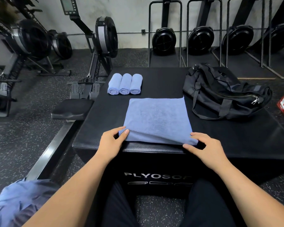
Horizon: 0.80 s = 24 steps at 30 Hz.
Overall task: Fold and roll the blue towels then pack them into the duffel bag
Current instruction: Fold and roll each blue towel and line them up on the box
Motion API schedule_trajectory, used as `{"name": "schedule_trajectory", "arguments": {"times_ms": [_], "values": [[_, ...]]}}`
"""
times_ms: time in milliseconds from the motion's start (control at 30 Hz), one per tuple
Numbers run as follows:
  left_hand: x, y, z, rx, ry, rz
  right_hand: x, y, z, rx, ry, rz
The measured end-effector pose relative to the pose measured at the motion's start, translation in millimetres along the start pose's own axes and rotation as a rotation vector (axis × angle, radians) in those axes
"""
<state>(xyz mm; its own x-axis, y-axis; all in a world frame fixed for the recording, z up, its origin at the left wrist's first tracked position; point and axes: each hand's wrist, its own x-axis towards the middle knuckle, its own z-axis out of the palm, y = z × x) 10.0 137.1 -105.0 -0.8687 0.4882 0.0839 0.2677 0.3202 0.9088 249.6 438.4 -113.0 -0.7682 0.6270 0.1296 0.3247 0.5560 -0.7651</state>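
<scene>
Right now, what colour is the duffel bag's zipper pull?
Silver metal zipper pull on the black duffel bag; head view.

Speckled black rubber floor (31, 145); grey wall (129, 13); rowing machines (105, 36) stored upright along it

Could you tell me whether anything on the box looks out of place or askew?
Nothing much: the three rolled towels sit in a tidy row and the flat towel lies square. Only the duffel bag appears zipped shut.
</scene>
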Motion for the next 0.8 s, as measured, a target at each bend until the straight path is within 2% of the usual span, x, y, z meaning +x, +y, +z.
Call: {"name": "schedule_trajectory", "arguments": {"times_ms": [200,467,667,800], "values": [[0,0,2,0.150,0.028,0.019,7,-6,-3,0.104,0.106,0.037],[-21,-9,-3,0.343,0.197,0.117,4,-17,4,-0.003,0.168,0.008],[-30,1,-16,0.356,0.134,0.086,-12,-18,2,-0.093,0.209,-0.020],[-34,8,-25,0.227,0.008,0.078,-23,-19,-6,-0.119,0.186,-0.021]]}}
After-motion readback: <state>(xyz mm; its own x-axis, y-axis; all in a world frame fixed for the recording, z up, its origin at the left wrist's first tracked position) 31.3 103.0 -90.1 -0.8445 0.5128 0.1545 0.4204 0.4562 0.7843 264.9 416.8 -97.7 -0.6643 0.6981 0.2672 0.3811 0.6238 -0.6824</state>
